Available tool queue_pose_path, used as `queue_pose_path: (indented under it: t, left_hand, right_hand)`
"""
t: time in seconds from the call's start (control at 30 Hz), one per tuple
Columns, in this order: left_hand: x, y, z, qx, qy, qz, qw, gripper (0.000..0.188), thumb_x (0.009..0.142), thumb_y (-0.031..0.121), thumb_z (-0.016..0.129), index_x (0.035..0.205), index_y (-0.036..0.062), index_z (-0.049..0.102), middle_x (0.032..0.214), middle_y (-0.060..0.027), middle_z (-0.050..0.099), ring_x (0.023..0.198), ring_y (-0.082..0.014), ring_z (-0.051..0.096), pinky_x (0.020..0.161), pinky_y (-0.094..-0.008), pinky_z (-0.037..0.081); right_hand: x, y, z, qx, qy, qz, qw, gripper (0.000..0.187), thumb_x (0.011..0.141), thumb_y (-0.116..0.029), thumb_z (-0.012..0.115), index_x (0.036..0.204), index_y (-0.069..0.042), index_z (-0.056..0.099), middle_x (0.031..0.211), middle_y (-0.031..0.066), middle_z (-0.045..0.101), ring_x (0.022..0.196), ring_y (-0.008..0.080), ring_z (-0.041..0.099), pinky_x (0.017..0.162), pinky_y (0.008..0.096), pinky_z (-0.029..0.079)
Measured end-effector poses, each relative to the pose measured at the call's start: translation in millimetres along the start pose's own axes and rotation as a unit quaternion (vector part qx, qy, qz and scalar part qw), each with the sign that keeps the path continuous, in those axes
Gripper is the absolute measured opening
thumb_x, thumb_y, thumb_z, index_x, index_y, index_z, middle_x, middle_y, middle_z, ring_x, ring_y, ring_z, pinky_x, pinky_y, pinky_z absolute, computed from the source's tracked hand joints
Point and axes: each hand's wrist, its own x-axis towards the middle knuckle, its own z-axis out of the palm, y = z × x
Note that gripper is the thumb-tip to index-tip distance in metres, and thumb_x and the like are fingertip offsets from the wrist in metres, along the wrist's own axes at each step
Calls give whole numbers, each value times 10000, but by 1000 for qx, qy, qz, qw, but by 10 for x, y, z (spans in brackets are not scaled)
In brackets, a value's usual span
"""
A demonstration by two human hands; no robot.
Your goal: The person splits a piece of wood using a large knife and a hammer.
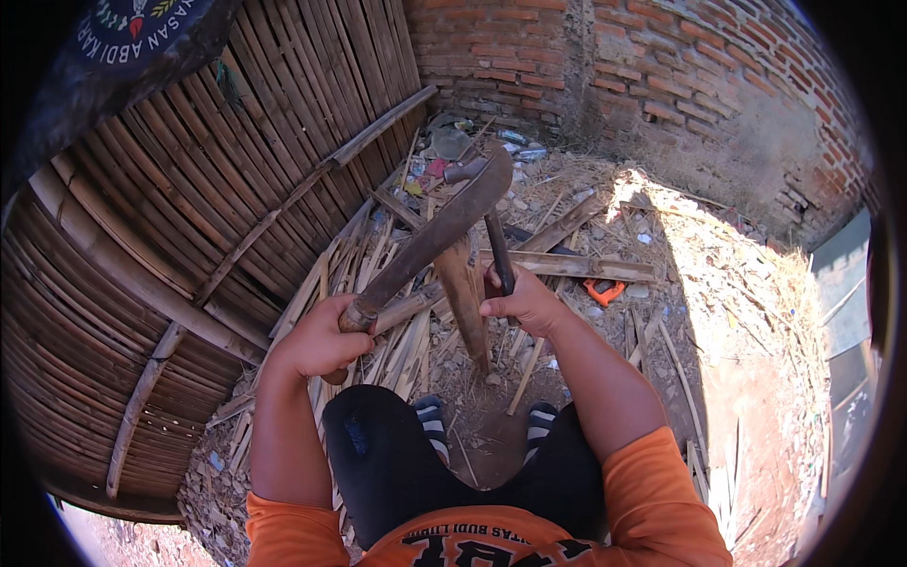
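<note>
My left hand is closed round the wooden handle of a machete, whose broad dark blade slants up and to the right. In my right hand is a hammer, held upright by its dark handle. The hammer's head shows just beyond the blade, near the machete's tip; part of it is hidden behind the blade. Below the blade a split piece of wood stands tilted between my arms. Whether the blade touches its top I cannot tell.
Split bamboo strips lie heaped ahead and to the left. An orange-handled saw rests by a wooden plank on the right. A slatted bamboo wall rises at left, and a brick wall stands behind scattered litter.
</note>
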Motion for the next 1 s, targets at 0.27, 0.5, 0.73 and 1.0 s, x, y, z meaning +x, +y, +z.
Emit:
queue_pose_path:
  t: [0.27, 0.5, 0.73, 1.0]
  left_hand:
    - [27, 13, -13, 8, -3, 6, 1000, 228, 767, 59, 672, 982, 46, 598, 696, 17, 536, 520, -78, 476, 458, -281, 360]
    - [-22, 80, -80, 120, 57, 62, 989, 449, 755, 106, 672, 1189, -7, 650, 765, -1, 616, 628, -95, 531, 573, -301, 449]
    - [-57, 174, -61, 199, 98, 112, 969, 308, 720, 87, 672, 1012, -12, 662, 755, 33, 565, 724, -59, 499, 634, -280, 446]
    - [-52, 152, -66, 185, 103, 103, 972, 267, 720, 82, 651, 972, -8, 651, 753, 33, 554, 720, -63, 486, 629, -276, 435]
  right_hand:
    - [104, 113, -16, -50, 10, 10, 999, 605, 618, -181, 985, 1005, -117, 525, 895, -69, 473, 827, 76, 500, 734, 247, 434]
    - [192, 192, -22, -88, 19, -34, 995, 618, 630, -270, 998, 913, -131, 467, 846, -56, 433, 784, 90, 481, 719, 255, 416]
    - [203, 227, -77, -31, 7, 6, 999, 625, 658, -131, 953, 1155, -70, 579, 975, -53, 571, 905, 87, 555, 822, 283, 469]
    - [229, 302, -144, -28, 5, 1, 1000, 736, 660, -127, 947, 1286, -46, 569, 1107, -10, 643, 1025, 113, 608, 921, 300, 483]
